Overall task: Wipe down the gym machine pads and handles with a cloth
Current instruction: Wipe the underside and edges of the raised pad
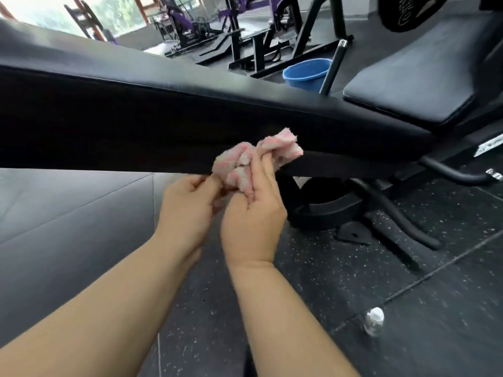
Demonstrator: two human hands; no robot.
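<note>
The long black pad [136, 85] runs across from the far left to the right. The seat pad [424, 77] sits at its right end. A blue bucket [307, 73] stands far behind them.

Both hands hold the pink and white cloth [253, 159] up against the long pad's near bottom edge. The left hand [187, 205] pinches a bit of it with bent fingers. The right hand [253, 213] has its fingers wrapped round the bunch.

The cloth is scrunched up, so it may wipe only a thin strip, or slip down onto the gritty floor [313, 268].

There is lots of room to slide left along the edge. On the right, metal legs [392, 213] get in the way. A foot could knock the small bottle [374, 323] on the near floor.
</note>
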